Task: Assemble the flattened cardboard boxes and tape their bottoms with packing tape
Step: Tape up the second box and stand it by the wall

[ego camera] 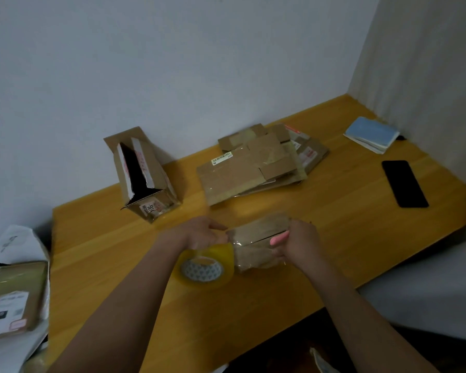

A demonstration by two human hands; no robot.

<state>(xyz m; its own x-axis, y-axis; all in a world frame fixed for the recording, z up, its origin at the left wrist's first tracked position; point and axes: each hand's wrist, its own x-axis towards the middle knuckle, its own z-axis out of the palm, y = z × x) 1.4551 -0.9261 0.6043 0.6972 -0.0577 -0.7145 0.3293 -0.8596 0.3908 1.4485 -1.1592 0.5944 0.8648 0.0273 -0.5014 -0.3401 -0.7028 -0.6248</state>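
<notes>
My left grip [203, 232] clutching the tape roll [207, 265], my right grip [297, 244] clasping the small box [256, 244] — flattened boxes [256, 162] at 12 o'clock on the desk [119, 265], phone [404, 183] at 2 o'clock

Matt brown cardboard box [258, 238] — glossy yellowish tape roll [207, 263] — smooth wooden table [307, 208]

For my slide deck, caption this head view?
Both hands tape a small cardboard box with a packing tape roll.

The left hand [202, 232] is gripping a tape roll [207, 265] beside a small cardboard box [256, 246], which the right hand [297, 243] is holding above the wooden surface [119, 265]; flattened boxes [253, 165] are lying behind.
</notes>
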